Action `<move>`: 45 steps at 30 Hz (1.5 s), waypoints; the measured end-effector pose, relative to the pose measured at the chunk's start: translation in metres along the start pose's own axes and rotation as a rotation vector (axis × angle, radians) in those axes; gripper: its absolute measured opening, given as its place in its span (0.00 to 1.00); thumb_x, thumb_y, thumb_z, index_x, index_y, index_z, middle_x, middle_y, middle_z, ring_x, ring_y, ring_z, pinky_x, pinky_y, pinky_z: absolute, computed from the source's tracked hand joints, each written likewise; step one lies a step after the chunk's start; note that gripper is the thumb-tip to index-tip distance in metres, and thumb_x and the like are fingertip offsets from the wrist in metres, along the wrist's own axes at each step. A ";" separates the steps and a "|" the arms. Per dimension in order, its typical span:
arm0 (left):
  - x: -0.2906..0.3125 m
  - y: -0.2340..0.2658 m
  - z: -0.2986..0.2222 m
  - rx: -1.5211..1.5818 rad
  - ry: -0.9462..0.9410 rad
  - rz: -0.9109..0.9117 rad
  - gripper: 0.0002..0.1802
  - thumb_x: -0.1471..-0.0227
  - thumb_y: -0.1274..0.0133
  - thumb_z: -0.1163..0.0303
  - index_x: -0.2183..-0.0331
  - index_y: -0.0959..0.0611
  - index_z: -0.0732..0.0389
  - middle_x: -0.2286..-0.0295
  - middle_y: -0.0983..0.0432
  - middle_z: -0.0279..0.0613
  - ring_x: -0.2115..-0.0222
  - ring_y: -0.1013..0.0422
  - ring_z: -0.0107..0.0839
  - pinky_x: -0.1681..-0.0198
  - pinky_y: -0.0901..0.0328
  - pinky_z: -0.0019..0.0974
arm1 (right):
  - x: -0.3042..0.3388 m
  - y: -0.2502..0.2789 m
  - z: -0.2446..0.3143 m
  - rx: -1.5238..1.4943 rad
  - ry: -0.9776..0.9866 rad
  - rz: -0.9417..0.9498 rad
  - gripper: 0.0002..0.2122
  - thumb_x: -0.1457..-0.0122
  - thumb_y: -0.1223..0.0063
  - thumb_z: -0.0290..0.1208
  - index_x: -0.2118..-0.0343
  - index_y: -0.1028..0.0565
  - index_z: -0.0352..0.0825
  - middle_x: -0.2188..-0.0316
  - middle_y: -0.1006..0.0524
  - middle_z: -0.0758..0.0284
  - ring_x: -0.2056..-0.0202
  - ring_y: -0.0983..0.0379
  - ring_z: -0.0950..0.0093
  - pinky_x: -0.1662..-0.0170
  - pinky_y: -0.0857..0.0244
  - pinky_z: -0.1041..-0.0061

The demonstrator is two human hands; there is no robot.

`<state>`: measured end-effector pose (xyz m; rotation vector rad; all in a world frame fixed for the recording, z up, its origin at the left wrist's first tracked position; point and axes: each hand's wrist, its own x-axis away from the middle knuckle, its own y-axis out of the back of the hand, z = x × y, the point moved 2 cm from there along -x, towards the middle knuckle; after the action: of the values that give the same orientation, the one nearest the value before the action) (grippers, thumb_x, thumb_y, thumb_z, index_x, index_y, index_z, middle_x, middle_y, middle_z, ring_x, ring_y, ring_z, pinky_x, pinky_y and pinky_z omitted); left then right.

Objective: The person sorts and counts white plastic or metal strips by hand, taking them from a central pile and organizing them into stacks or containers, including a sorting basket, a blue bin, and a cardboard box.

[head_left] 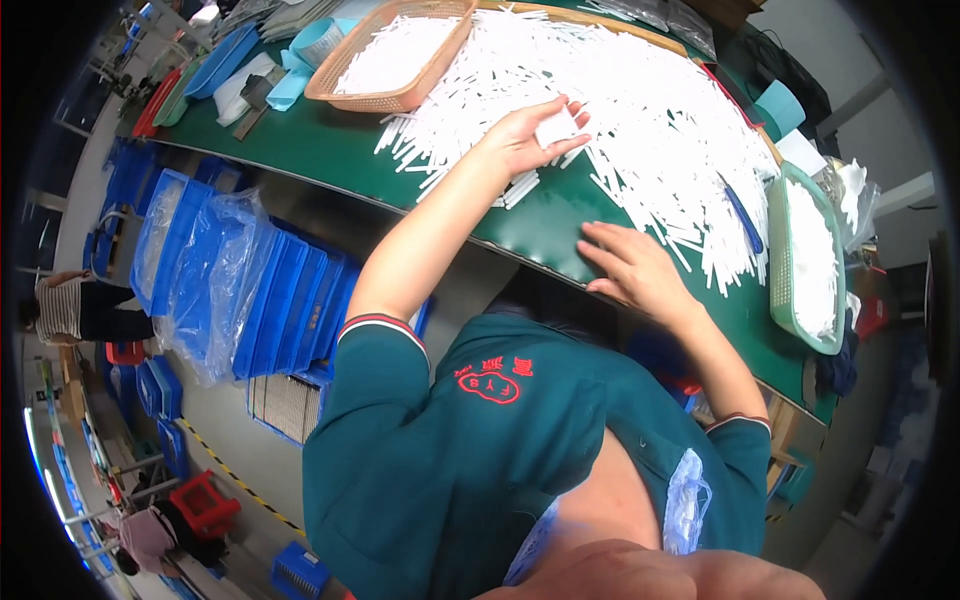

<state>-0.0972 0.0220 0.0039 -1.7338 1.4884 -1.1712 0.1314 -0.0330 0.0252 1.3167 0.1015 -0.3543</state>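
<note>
My left hand (522, 138) is turned palm up over the near edge of a large pile of thin white sticks (640, 110). In it rests a small, pale, squarish white bundle (557, 128), with the thumb and fingers around it; I cannot make out whether it is sticks packed together. A few loose sticks (517, 190) lie on the green table just below that hand. My right hand (640, 268) is at the table's near edge, fingers apart and holding nothing, its fingertips over the green top (535, 235).
A tan basket (390, 98) of white pieces stands at the back left, a green basket (835, 335) at the right. A blue tool (742, 215) lies on the pile's right side. Stacked blue crates (285, 300) stand left on the floor. Two other people are far left.
</note>
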 end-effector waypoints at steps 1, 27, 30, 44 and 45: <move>0.005 0.004 -0.001 0.000 0.006 0.000 0.12 0.50 0.51 0.73 0.62 0.30 0.66 0.63 0.30 0.48 0.58 0.33 0.45 0.54 0.36 0.53 | 0.001 0.007 0.003 0.026 -0.042 -0.017 0.21 0.51 0.48 0.39 0.56 0.31 0.34 0.53 0.33 0.62 0.54 0.36 0.65 0.52 0.41 0.66; -0.010 -0.036 0.078 -0.114 0.304 0.060 0.19 0.51 0.53 0.75 0.56 0.33 0.71 0.60 0.31 0.51 0.57 0.32 0.40 0.55 0.32 0.42 | -0.018 0.036 -0.101 -0.526 -0.693 -0.447 0.12 0.49 0.53 0.26 0.61 0.28 0.33 0.77 0.30 0.75 0.73 0.35 0.87 0.69 0.41 0.87; -0.015 -0.040 0.076 -0.129 0.391 0.083 0.20 0.52 0.54 0.77 0.56 0.34 0.72 0.59 0.32 0.54 0.57 0.32 0.42 0.54 0.33 0.44 | -0.014 0.036 -0.105 -0.416 -0.695 -0.426 0.12 0.49 0.49 0.28 0.61 0.27 0.33 0.70 0.29 0.70 0.73 0.33 0.84 0.68 0.40 0.86; -0.010 -0.039 0.089 -0.044 0.479 0.138 0.16 0.49 0.52 0.72 0.58 0.31 0.69 0.64 0.28 0.49 0.63 0.29 0.36 0.59 0.30 0.38 | 0.002 0.028 -0.085 -0.360 -0.684 -0.513 0.16 0.50 0.45 0.28 0.57 0.29 0.32 0.62 0.28 0.60 0.64 0.29 0.72 0.61 0.34 0.77; -0.008 -0.039 0.089 -0.057 0.468 0.116 0.16 0.50 0.51 0.73 0.59 0.30 0.69 0.65 0.28 0.48 0.64 0.28 0.35 0.60 0.29 0.37 | 0.001 0.028 -0.084 -0.359 -0.687 -0.509 0.16 0.50 0.45 0.28 0.57 0.29 0.32 0.62 0.28 0.60 0.64 0.29 0.72 0.61 0.34 0.77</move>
<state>-0.0006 0.0282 -0.0051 -1.4445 1.8781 -1.5565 0.1517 0.0530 0.0298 0.7452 -0.0811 -1.1478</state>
